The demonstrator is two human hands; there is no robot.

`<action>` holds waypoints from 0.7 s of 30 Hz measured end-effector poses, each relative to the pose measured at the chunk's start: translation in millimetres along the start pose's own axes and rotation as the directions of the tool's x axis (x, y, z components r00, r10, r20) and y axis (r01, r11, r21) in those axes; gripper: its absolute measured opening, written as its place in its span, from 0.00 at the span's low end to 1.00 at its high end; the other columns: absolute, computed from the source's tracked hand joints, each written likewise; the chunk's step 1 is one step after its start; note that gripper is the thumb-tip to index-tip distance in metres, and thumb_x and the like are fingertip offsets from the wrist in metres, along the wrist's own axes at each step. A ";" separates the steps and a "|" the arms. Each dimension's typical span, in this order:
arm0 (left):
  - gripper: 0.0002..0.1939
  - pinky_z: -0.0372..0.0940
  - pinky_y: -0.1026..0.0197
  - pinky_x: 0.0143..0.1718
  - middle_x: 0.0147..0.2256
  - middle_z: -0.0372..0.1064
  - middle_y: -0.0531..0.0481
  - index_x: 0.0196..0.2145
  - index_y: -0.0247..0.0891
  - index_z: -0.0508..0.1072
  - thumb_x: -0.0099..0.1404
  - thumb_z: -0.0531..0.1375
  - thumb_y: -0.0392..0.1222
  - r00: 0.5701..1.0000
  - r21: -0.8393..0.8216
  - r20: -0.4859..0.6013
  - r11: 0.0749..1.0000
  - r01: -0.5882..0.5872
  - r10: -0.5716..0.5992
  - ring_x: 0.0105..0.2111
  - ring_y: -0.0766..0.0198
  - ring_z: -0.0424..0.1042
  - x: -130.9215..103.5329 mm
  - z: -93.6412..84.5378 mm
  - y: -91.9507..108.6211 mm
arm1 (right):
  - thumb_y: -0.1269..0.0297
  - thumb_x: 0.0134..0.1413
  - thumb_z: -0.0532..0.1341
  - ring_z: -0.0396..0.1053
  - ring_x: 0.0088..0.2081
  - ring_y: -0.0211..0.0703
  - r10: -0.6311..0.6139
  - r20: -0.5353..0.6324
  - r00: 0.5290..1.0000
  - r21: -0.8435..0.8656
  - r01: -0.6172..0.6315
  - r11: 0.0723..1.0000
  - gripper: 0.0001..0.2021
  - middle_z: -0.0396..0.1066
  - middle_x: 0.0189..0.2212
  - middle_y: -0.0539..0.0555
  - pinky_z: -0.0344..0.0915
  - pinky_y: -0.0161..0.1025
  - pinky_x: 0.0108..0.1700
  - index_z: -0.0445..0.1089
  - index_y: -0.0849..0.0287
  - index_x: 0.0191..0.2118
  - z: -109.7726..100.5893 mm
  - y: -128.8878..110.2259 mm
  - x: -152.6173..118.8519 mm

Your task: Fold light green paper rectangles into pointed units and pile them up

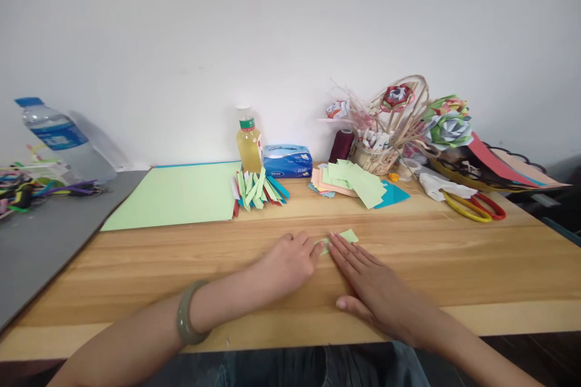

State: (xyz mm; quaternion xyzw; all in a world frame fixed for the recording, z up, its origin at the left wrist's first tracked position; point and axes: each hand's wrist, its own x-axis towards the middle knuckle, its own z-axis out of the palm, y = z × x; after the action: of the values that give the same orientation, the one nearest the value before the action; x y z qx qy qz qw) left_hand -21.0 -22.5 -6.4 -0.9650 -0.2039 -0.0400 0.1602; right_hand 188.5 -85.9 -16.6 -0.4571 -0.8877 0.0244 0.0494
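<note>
A small light green paper piece (349, 236) lies flat on the wooden table, partly covered by my fingers. My left hand (294, 261), with a bangle (185, 314) on its forearm, has its fingers curled in and its fingertips at the paper's left end. My right hand (370, 281) lies flat, its straight fingers pressing across the middle of the paper and its thumb apart on the table. Behind my left hand sits a bundle of folded paper strips (254, 190) in green, blue and red. Loose green paper slips (363, 181) are stacked behind my right hand.
Large green sheets (177, 196) lie at the back left beside a grey mat (40, 254). A yellow drink bottle (249, 145) and tissue pack (287, 161) stand near the wall. At right are a basket (374, 158) with paper flowers, and scissors (472, 205); a water bottle (63, 136) leans left.
</note>
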 end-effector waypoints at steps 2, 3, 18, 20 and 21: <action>0.18 0.61 0.60 0.32 0.34 0.69 0.44 0.52 0.27 0.62 0.64 0.54 0.32 1.000 0.014 0.025 1.000 -0.005 0.004 0.36 0.59 0.67 -0.6 -2.6 0.6 | 0.47 0.59 0.48 0.44 0.63 0.54 0.035 -0.021 0.999 -0.039 -0.036 0.999 0.36 0.43 0.63 0.68 0.54 0.53 0.58 0.44 0.69 0.64 1.4 15.0 -8.1; 0.18 0.60 0.60 0.32 0.34 0.68 0.43 0.52 0.27 0.62 0.64 0.53 0.31 0.999 0.018 0.035 1.000 -0.006 0.005 0.37 0.59 0.67 -0.8 -3.6 0.5 | 0.48 0.59 0.48 0.45 0.63 0.54 0.053 -0.042 0.998 -0.066 -0.056 0.996 0.35 0.45 0.62 0.68 0.55 0.54 0.58 0.43 0.68 0.64 2.4 21.6 -12.0; 0.11 0.57 0.58 0.35 0.40 0.65 0.42 0.40 0.28 0.69 0.65 0.49 0.29 0.989 0.018 -0.060 0.990 -0.138 0.138 0.43 0.57 0.62 46.8 -10.9 14.3 | 0.44 0.56 0.50 0.54 0.59 0.57 0.058 -0.173 0.983 -0.198 -0.092 0.976 0.34 0.57 0.58 0.67 0.55 0.59 0.55 0.58 0.69 0.58 -0.3 27.7 -16.0; 0.11 0.57 0.58 0.35 0.39 0.65 0.43 0.39 0.29 0.70 0.65 0.49 0.29 0.988 0.029 -0.045 0.989 -0.143 0.145 0.42 0.57 0.63 42.0 -10.1 15.3 | 0.44 0.56 0.51 0.55 0.59 0.57 0.055 -0.196 0.979 -0.195 -0.095 0.976 0.34 0.58 0.57 0.68 0.54 0.60 0.55 0.58 0.69 0.58 0.9 26.8 -16.4; 0.11 0.57 0.58 0.35 0.38 0.65 0.43 0.38 0.29 0.70 0.65 0.49 0.29 0.989 0.030 -0.032 0.989 -0.142 0.143 0.42 0.57 0.63 36.9 -9.4 14.5 | 0.44 0.56 0.51 0.55 0.59 0.57 0.055 -0.206 0.977 -0.194 -0.096 0.976 0.34 0.58 0.57 0.68 0.54 0.60 0.55 0.58 0.69 0.58 1.5 26.6 -16.8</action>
State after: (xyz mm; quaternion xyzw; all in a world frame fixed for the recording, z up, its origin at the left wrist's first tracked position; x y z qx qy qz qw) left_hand 18.6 -24.1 3.5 -0.9739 -0.1321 -0.0421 0.1795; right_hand 219.5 -84.0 -21.6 -0.4936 -0.8579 -0.1103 0.0905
